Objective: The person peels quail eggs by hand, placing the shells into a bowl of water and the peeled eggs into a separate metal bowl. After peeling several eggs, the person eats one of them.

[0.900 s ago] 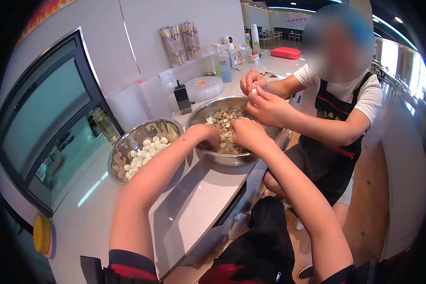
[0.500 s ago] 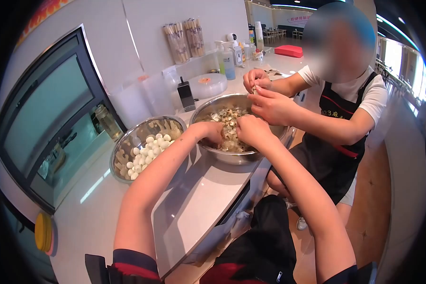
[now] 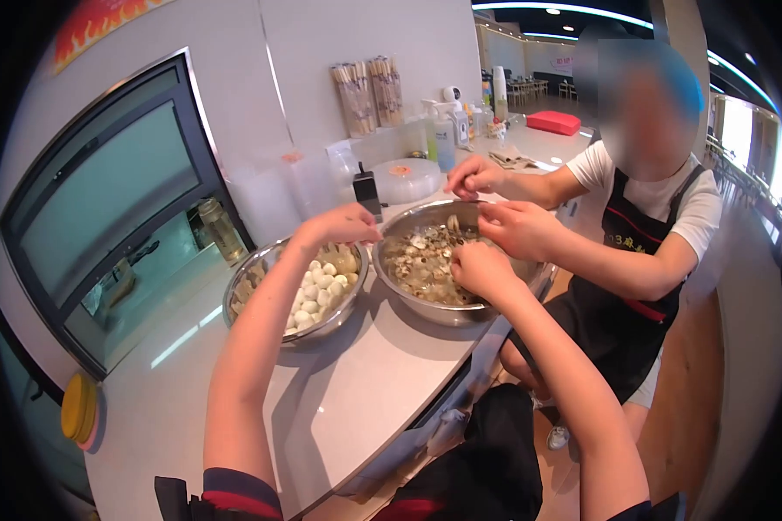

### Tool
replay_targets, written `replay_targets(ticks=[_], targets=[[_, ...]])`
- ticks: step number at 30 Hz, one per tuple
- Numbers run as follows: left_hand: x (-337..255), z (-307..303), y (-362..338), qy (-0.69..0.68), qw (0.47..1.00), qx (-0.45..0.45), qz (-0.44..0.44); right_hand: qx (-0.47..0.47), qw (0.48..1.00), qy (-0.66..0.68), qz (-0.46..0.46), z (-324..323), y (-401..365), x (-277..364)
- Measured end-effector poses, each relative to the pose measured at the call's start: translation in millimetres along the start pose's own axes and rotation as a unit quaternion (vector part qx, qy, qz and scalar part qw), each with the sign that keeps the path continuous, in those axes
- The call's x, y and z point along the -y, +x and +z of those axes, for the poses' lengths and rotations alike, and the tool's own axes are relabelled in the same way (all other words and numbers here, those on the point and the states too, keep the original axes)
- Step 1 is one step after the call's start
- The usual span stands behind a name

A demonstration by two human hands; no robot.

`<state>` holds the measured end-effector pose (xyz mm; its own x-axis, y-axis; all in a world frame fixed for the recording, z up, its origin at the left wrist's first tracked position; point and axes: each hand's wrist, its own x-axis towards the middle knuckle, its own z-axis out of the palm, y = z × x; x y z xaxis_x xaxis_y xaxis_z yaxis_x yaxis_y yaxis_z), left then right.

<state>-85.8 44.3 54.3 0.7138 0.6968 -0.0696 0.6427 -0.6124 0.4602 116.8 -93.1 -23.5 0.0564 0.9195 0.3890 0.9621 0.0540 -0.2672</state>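
Observation:
A steel bowl (image 3: 443, 314) holds water and many bits of cracked eggshell (image 3: 430, 252). My right hand (image 3: 485, 271) is at the right part of this bowl, fingers curled down; what they hold, if anything, is hidden. To the left, a second steel bowl (image 3: 343, 317) contains several peeled white eggs (image 3: 320, 291). Above the gap between the bowls is my left hand (image 3: 343, 226), its fingers bent down near the rim of the shell bowl. Whether something small is between those fingers cannot be made out.
Across the counter (image 3: 356, 391), a co-worker (image 3: 643, 234) in a black apron holds both hands over the shell bowl's far side. Behind the bowls stand a black device (image 3: 366, 187), stacked plastic lids (image 3: 406, 180) and spray bottles (image 3: 444, 139). A red box (image 3: 553, 122) lies farther back.
My left hand has come up out of the shell bowl and moved left towards the egg bowl. My right hand remains at the shell bowl. The co-worker's hands have moved apart. The view has shifted.

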Motion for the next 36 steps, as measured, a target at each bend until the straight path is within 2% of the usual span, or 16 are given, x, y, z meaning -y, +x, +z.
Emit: replay_targets(ticks=[2,4,8,11,13,18,21,23,24,26,28,34,36], targets=[[22.5,-23.0,-27.2,0.054,0.995,-0.022,-0.077,0.006,1.000,-0.003,0.023,-1.4,-2.0,3.6],[45.3,-35.2,-44.3,0.090,0.981,0.035,-0.166,0.015,1.000,-0.005,0.018,-2.2,-0.8,3.5],[62.5,-34.7,-54.9,0.092,0.968,0.046,-0.228,0.056,0.998,0.013,0.030,-3.1,2.5,3.3],[56.4,-29.5,-43.8,0.060,0.979,0.016,-0.194,0.078,0.997,0.022,0.021,-0.2,2.4,0.9],[34.0,-18.7,-29.5,0.083,0.992,-0.024,-0.092,0.111,0.993,0.009,0.033,1.1,4.4,-0.4],[-39.5,22.1,-4.1,0.139,0.989,0.029,0.044,0.110,0.993,-0.007,0.041,1.0,5.4,-1.9],[-48.5,41.1,13.4,0.159,0.986,0.036,0.027,0.130,0.989,-0.048,0.050,1.5,3.1,-0.2],[-37.4,46.6,27.9,0.167,0.978,-0.035,0.122,0.128,0.990,-0.047,0.046,5.0,3.9,-3.2],[-34.7,40.2,28.7,0.168,0.978,-0.034,0.120,0.124,0.990,-0.044,0.041,6.2,5.1,-4.0],[-25.6,21.4,28.3,0.062,0.990,-0.089,0.091,0.124,0.991,-0.033,0.037,5.8,6.7,-4.2],[-18.0,7.9,17.5,0.012,0.991,-0.108,0.075,0.129,0.991,-0.022,0.033,6.1,5.8,-5.3],[6.8,-5.7,-25.1,-0.015,0.990,-0.137,0.033,0.118,0.992,0.036,0.004,-6.7,4.0,0.2],[9.7,-2.6,-43.3,0.021,0.984,-0.149,0.092,0.068,0.997,0.036,-0.031,-8.2,1.4,-0.6]])
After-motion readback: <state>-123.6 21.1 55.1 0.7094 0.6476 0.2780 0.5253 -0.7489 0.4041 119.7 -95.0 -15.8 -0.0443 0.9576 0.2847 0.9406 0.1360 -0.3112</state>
